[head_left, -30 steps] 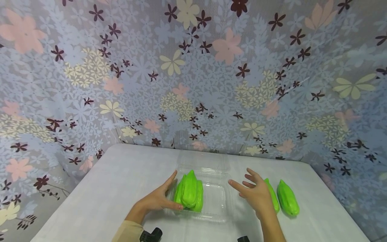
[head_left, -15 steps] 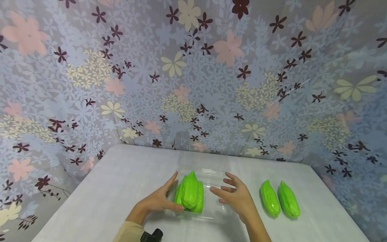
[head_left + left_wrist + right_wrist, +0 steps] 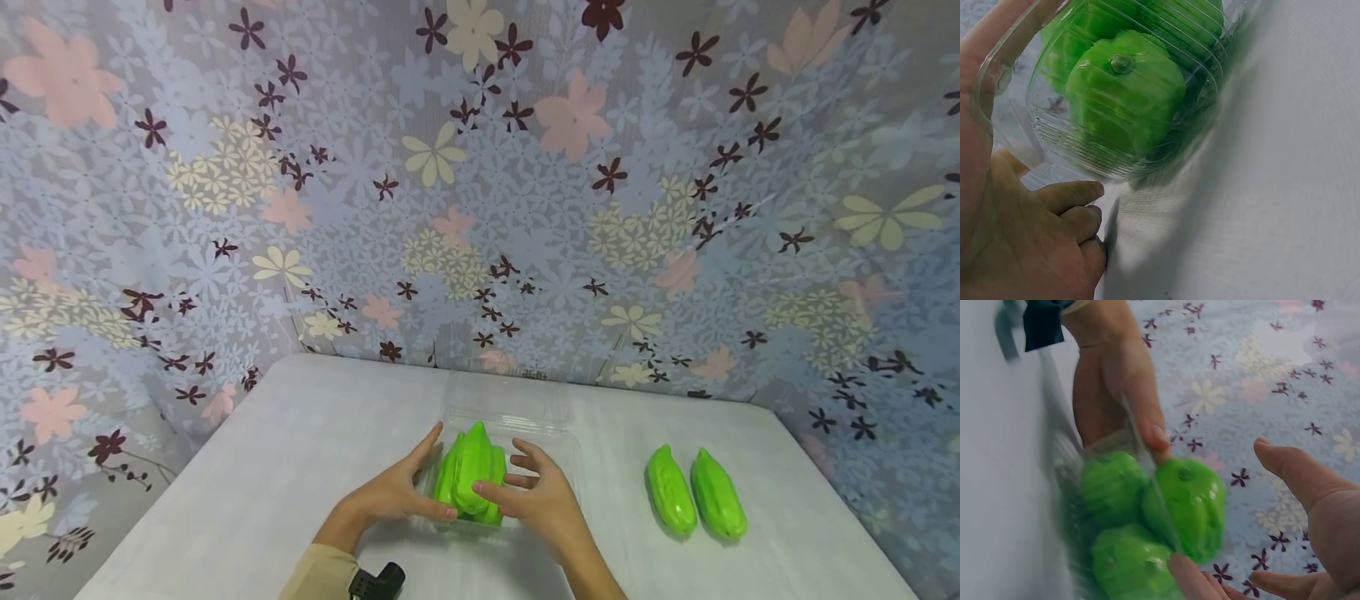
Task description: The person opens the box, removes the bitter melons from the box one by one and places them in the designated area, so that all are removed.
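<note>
A clear plastic clamshell box [image 3: 1079, 147] stands on the table with its lid [image 3: 506, 402] folded back. Glossy green ribbed gourds fill its left part, one lying on top [image 3: 472, 462] of others. My left hand [image 3: 393, 495] grips the box's left side, thumb at the near rim. In the left wrist view several of its fingers curl below the box's end. My right hand [image 3: 546, 498] hovers over the box's right part with fingers spread. Its thumb overlaps the top gourd in the head view. From the right wrist, the fingers are apart and hold nothing.
Two more green gourds, one nearer [image 3: 671, 492] and one farther right [image 3: 718, 493], lie side by side on the white tabletop [image 3: 300, 442]. A flowered curtain [image 3: 480, 208] hangs behind the table and along its sides.
My right hand has moved left, from beside the two loose gourds to over the box and close to the gourds inside. The left hand has stayed at the box's left side.
</note>
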### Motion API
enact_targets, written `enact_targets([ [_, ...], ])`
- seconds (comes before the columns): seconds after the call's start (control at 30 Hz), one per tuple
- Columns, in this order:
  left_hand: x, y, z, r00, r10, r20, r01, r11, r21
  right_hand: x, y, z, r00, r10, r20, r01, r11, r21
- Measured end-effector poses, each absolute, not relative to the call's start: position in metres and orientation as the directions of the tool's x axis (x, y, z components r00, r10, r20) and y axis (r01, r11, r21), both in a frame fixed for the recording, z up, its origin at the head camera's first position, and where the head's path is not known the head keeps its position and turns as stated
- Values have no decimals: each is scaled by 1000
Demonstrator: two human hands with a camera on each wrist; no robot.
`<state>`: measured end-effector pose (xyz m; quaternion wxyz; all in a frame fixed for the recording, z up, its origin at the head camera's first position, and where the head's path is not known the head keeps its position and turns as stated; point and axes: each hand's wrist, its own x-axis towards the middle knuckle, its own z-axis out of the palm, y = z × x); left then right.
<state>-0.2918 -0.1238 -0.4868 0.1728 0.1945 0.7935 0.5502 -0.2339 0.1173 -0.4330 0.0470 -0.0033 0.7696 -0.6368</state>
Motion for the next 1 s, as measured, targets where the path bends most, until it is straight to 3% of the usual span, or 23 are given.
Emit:
enact_targets([
  [0.43,-294,-122,-485,-864,499,-72,109,324,940,-233,97,-440,-1000,-17,-27,22,242,-970],
  [0.67,-293,-120,-482,-859,507,-72,113,324,939,-233,93,-442,-999,6,44,-39,341,-939],
  [1.0,-292,-123,-482,-867,490,-84,97,333,938,-236,93,-439,-998,-55,0,-15,266,-964],
])
